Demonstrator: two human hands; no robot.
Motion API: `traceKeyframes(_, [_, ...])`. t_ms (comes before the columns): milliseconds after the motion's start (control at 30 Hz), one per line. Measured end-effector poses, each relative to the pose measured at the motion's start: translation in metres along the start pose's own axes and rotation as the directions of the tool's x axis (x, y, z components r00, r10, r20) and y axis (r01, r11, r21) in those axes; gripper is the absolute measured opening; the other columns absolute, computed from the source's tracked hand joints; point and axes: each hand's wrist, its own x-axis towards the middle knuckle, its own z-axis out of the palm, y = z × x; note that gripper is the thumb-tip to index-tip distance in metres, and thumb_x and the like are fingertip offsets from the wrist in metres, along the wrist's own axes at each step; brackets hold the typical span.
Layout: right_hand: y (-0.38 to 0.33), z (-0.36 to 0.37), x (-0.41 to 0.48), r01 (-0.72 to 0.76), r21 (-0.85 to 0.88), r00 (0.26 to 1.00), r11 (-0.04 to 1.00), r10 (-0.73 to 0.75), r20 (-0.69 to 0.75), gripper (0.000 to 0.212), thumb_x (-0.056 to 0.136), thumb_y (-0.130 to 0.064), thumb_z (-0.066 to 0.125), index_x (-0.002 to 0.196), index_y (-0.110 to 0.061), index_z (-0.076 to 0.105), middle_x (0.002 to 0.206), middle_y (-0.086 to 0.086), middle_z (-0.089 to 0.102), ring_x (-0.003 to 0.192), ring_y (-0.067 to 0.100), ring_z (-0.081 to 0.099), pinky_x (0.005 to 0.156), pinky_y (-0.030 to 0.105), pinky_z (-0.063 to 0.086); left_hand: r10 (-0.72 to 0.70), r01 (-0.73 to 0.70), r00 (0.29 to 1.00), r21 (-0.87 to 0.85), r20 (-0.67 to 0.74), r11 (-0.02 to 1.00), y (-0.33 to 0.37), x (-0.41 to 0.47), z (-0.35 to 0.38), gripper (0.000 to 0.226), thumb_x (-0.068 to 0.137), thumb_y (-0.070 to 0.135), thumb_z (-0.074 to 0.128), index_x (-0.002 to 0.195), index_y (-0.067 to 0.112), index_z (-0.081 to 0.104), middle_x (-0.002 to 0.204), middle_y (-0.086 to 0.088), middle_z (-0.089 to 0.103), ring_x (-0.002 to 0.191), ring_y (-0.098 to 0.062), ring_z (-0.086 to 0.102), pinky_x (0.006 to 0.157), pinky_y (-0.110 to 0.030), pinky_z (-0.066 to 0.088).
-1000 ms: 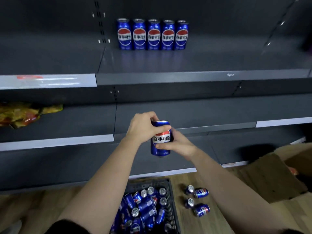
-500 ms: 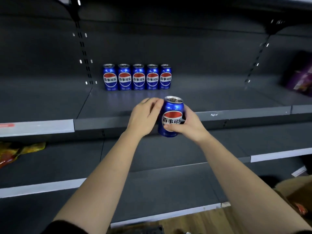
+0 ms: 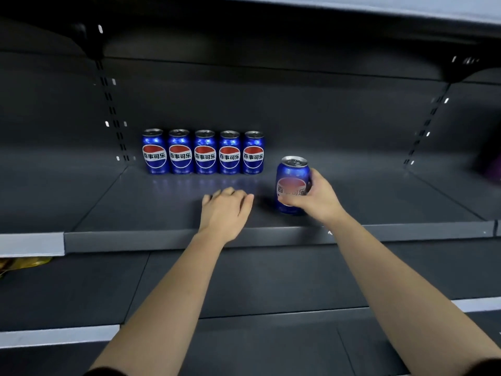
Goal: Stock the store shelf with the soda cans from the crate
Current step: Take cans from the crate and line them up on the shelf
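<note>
- Near: front lip of the shelf (image 3: 162,240); the crate is out of view, so its contents cannot be told.
- The left hand (image 3: 226,210), fingers loosely spread, holds nothing, low over the shelf floor.
- The right hand (image 3: 315,198) wraps the upright can (image 3: 291,180); placing step, apparently.
- Far: row of five cans (image 3: 205,152); the next move calls for setting the can at its right end, label forward.
</note>
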Motion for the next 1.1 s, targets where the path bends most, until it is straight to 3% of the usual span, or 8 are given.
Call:
traceKeyframes(167, [0.011, -0.002, 0.018, 0.029, 0.012, 0.999, 1.000, -0.029, 0.018, 0.079, 0.065, -0.018, 0.089, 0.131, -0.024, 0.046, 0.112, -0.011, 0.065, 0.098, 0.001, 0.063, 0.084, 0.020, 0.051, -0.026, 0.028, 0.999, 0.044, -0.040, 0.999, 0.000, 0.003, 0.011, 0.045, 0.100, 0.045, 0.024, 0.109, 0.024, 0.064, 0.106, 0.000, 0.063, 0.103, -0.022, 0.056, 0.093, -0.039, 0.032])
traceKeyframes(300, [0.020, 0.002, 0.031, 0.008, 0.013, 0.999, 1.000, -0.009, 0.042, 0.085, 0.067, -0.019, 0.088, 0.134, -0.019, 0.036, 0.118, -0.007, 0.061, 0.106, 0.011, 0.062, 0.094, 0.029, 0.050, -0.062, 0.066, 0.996, 0.049, -0.069, 0.997, -0.001, 0.004, 0.014, 0.046, 0.099, 0.047, 0.025, 0.106, 0.024, 0.065, 0.102, 0.001, 0.063, 0.100, -0.021, 0.056, 0.092, -0.039, 0.032])
traceKeyframes(400, [0.023, 0.005, 0.038, 0.000, -0.053, 0.994, 0.999, 0.006, 0.112, 0.084, 0.067, -0.019, 0.088, 0.127, -0.021, 0.028, 0.117, -0.005, 0.058, 0.106, 0.014, 0.060, 0.091, 0.028, 0.048, -0.078, 0.085, 0.994, 0.085, -0.077, 0.993, 0.000, 0.003, 0.016, 0.049, 0.098, 0.050, 0.024, 0.104, 0.026, 0.066, 0.102, 0.002, 0.063, 0.101, -0.020, 0.056, 0.093, -0.039, 0.032])
traceKeyframes(767, [0.021, 0.021, 0.063, -0.090, -0.138, 0.989, 0.986, 0.072, -0.129, 0.074, 0.061, -0.025, 0.092, 0.107, -0.018, 0.034, 0.104, -0.005, 0.056, 0.093, 0.017, 0.058, 0.080, 0.030, 0.047, -0.124, 0.130, 0.989, 0.092, -0.075, 0.987, -0.003, 0.005, 0.018, 0.047, 0.096, 0.053, 0.026, 0.105, 0.029, 0.065, 0.104, 0.005, 0.062, 0.101, -0.018, 0.054, 0.093, -0.038, 0.028])
traceKeyframes(833, [0.022, 0.025, 0.069, -0.112, -0.093, 0.985, 0.989, 0.098, -0.141, 0.073, 0.063, -0.021, 0.091, 0.108, -0.019, 0.034, 0.106, -0.004, 0.057, 0.092, 0.019, 0.060, 0.077, 0.032, 0.052, -0.129, 0.135, 0.989, 0.083, -0.075, 0.987, -0.003, 0.007, 0.019, 0.047, 0.096, 0.054, 0.026, 0.104, 0.029, 0.065, 0.103, 0.005, 0.062, 0.100, -0.018, 0.053, 0.092, -0.038, 0.028])
traceKeyframes(933, [0.023, 0.032, 0.078, -0.172, 0.076, 0.975, 0.982, 0.180, -0.127, 0.069, 0.067, -0.009, 0.087, 0.112, -0.022, 0.035, 0.112, 0.003, 0.060, 0.090, 0.029, 0.068, 0.054, 0.027, 0.056, -0.138, 0.143, 0.987, 0.064, -0.077, 0.988, -0.004, 0.007, 0.020, 0.047, 0.095, 0.055, 0.027, 0.103, 0.029, 0.065, 0.102, 0.006, 0.061, 0.100, -0.017, 0.052, 0.092, -0.038, 0.029])
traceKeyframes(1100, [0.025, 0.041, 0.098, -0.216, 0.170, 0.958, 0.962, 0.242, -0.156, 0.076, 0.066, -0.001, 0.084, 0.127, -0.020, 0.044, 0.114, 0.006, 0.060, 0.100, 0.029, 0.065, 0.065, 0.040, 0.062, -0.137, 0.142, 0.987, 0.057, -0.085, 0.988, -0.004, 0.008, 0.020, 0.047, 0.095, 0.056, 0.027, 0.103, 0.029, 0.066, 0.102, 0.006, 0.062, 0.100, -0.017, 0.052, 0.094, -0.037, 0.028])
